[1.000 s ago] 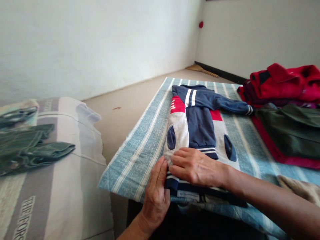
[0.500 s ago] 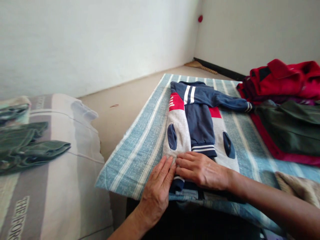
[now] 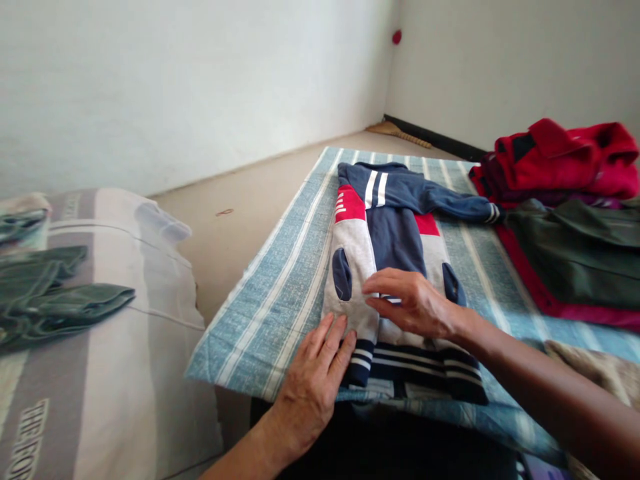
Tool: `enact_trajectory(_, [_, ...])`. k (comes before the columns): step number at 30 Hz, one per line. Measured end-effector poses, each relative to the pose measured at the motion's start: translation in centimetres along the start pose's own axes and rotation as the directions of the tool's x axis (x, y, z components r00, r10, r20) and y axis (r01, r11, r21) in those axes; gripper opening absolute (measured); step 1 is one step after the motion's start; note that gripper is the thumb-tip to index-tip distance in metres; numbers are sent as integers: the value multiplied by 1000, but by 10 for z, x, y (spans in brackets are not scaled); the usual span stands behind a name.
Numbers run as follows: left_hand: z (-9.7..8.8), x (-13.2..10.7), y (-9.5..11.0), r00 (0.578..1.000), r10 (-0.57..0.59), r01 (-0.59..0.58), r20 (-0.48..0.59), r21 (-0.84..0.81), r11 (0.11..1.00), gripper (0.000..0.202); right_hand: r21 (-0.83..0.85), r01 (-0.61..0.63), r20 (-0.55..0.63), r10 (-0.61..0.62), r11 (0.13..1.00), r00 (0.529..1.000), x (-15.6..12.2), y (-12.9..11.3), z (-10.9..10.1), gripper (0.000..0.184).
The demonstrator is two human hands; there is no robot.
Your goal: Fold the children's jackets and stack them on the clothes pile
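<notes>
A navy, grey and red jacket lies on the blue striped cloth, its sides turned inward. One navy sleeve with white stripes is laid across the top and reaches to the right; the other runs down the middle. My left hand rests flat on the jacket's lower left edge, fingers stretched out. Just above the lower middle of the jacket is my right hand, its fingers bent with a gap between thumb and forefinger, holding nothing. It covers part of the sleeve cuff.
At right lie folded red garments and a dark green garment on a crimson one. A beige furry piece is near the right front. Left stands a wrapped pale bundle with green denim on top. Walls rise behind.
My right hand has lifted off the jacket's lower edge and moved up a little, uncovering the striped hem. The left hand stays at the lower left edge.
</notes>
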State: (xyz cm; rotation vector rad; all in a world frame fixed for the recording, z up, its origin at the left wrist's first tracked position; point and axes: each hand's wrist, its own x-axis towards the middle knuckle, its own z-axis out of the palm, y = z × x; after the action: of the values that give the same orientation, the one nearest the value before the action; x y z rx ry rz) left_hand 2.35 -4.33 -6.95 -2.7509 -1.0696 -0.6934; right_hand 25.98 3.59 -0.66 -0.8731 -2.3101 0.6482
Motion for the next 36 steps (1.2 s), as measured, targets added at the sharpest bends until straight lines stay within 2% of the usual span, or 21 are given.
enact_trajectory(4, [6,-1,2,1000,5,-5,-11,34,999,44,-182,-147,-28,144,972,989,14,16,-2,17])
enact_trajectory(8, [12,-2,3,1000,8,-6,-22,56,998,44,-385,-195,14,217,902,976,21,18,2,16])
enact_trajectory(14, [11,0,8,1000,-25,26,-13,98,995,44,-452,-149,52,192,880,980,24,16,10,10])
enact_trajectory(20, [12,2,7,1000,9,-8,-11,112,994,46,-500,-8,172,108,866,979,24,28,27,14])
enact_trajectory(22, [14,2,5,999,14,-10,-37,114,993,47,-509,3,193,111,861,975,26,26,26,16])
enact_trajectory(25, [15,2,2,999,16,-12,-43,104,994,47,-506,-1,173,103,863,980,23,14,14,19])
enact_trajectory(28, [12,4,1,1000,22,-21,-17,94,995,47,-442,3,68,31,897,997,3,-5,-6,21])
enact_trajectory(31, [7,6,0,999,35,-36,10,99,994,46,-376,-37,-101,-2,926,995,-41,-17,-19,19])
enact_trajectory(36, [2,10,0,996,80,-82,30,104,991,44,-348,-110,-222,32,931,975,-126,-14,-9,23])
